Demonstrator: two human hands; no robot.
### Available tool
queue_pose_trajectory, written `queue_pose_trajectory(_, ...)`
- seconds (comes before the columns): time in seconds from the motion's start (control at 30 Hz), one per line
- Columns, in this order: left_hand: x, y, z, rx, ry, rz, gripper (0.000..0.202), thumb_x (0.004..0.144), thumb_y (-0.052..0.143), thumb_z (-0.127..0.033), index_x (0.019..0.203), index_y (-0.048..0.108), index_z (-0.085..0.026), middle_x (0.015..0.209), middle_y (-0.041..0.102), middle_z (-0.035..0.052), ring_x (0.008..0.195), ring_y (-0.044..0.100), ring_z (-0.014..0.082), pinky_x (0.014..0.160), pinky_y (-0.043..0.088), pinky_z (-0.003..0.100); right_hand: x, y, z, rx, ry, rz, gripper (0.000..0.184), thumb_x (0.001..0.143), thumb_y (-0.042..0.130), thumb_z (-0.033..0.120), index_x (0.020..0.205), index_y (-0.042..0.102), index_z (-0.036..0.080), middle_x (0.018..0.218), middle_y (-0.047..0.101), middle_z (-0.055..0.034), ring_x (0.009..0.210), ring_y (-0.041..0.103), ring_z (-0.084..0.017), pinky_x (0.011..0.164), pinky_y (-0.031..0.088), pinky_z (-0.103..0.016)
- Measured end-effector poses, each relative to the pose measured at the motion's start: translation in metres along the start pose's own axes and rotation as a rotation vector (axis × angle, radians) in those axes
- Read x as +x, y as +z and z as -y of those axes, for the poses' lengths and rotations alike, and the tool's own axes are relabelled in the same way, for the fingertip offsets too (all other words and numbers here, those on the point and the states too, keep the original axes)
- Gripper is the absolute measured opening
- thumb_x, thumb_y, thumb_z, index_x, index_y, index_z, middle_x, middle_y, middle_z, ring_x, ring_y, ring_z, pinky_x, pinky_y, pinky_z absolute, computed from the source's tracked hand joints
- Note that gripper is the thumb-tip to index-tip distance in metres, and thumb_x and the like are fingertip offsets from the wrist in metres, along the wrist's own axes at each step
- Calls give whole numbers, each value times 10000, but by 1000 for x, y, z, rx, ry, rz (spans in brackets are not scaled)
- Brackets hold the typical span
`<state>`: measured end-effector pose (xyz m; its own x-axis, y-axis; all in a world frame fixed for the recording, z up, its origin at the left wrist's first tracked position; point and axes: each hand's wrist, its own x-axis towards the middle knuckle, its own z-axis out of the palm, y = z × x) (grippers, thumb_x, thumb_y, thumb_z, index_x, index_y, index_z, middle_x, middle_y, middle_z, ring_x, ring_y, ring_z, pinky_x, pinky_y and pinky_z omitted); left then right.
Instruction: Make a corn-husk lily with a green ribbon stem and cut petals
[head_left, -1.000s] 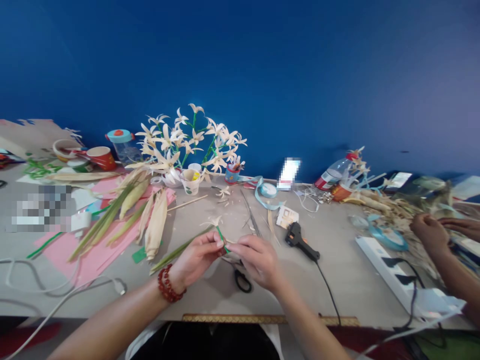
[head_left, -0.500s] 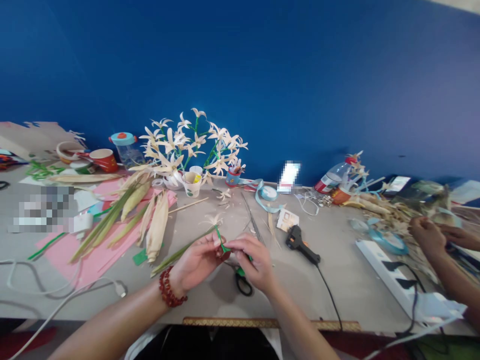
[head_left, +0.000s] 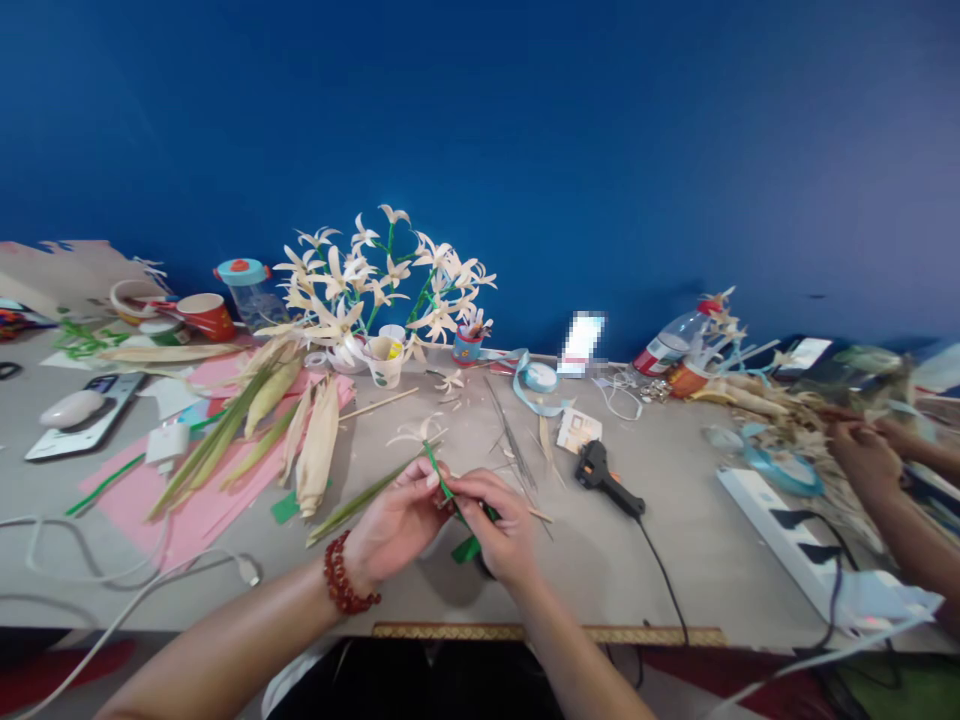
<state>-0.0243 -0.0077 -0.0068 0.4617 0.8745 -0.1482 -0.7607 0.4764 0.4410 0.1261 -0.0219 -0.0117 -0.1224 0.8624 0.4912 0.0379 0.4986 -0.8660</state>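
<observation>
A: What does the left hand [head_left: 394,515] have?
B: Its fingers are closed, pinching the green stem [head_left: 430,458] of a pale husk flower [head_left: 421,431]. The petals stand just beyond the fingertips.
A: And the right hand [head_left: 499,525]?
B: Its fingers are closed too, on green tape [head_left: 466,549], right beside the left fingers at the stem. A loose part of the tape hangs just below them, above the bench [head_left: 592,575].
A: What lies near the fingers?
B: Thin wires [head_left: 508,432] just beyond and a little right, and 1 long green husk strip [head_left: 352,510] on the left. A black hot glue gun [head_left: 611,482] lies to their right, its cord running toward the person.
A: Farther off?
B: Left of the fingers, dried corn husks [head_left: 319,450] and sheets of pink paper [head_left: 124,510]. Well beyond them, a bunch of husk flowers [head_left: 375,280] on green stems, 1 paper cup [head_left: 386,372] and 1 blue ribbon roll [head_left: 540,377].
A: Any other person?
B: Yes, a co-worker's hand [head_left: 866,465], well to the right, past the white power strip [head_left: 780,540]. I can't tell what it holds.
</observation>
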Motion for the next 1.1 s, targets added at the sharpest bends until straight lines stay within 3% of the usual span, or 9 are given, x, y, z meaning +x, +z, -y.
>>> queue_pose_trajectory(0.43,0,1,4,27,52,-87,136,703,774,-137,724,642,-163,822,620,-18,710,558,82,655,446,202,-20,21,-11,207,374,-199,148,806,709,288,943,756,253,871,742,-34,786,672,-189,767,544,-343)
queue_pose_trajectory(0.67,3,-3,5,45,85,-210,180,683,788,-120,750,627,-164,840,660,-23,671,573,69,576,419,176,-19,30,-13,201,386,-225,175,798,709,281,955,723,206,753,721,-25,660,639,-156,645,511,-285)
queue_pose_trajectory(0.83,3,-5,6,126,132,-222,193,688,787,-134,749,606,-164,813,660,-24,662,576,76,590,433,183,-19,35,-11,220,446,-232,187,795,713,279,945,675,174,705,688,-9,625,609,-133,595,471,-242)
queue_pose_trajectory(1.1,3,-4,6,203,185,-272,228,668,804,-163,741,589,-174,755,641,-33,647,562,82,574,423,185,-19,40,-2,216,475,-307,277,781,728,311,891,496,207,613,639,49,542,578,-113,563,480,-223)
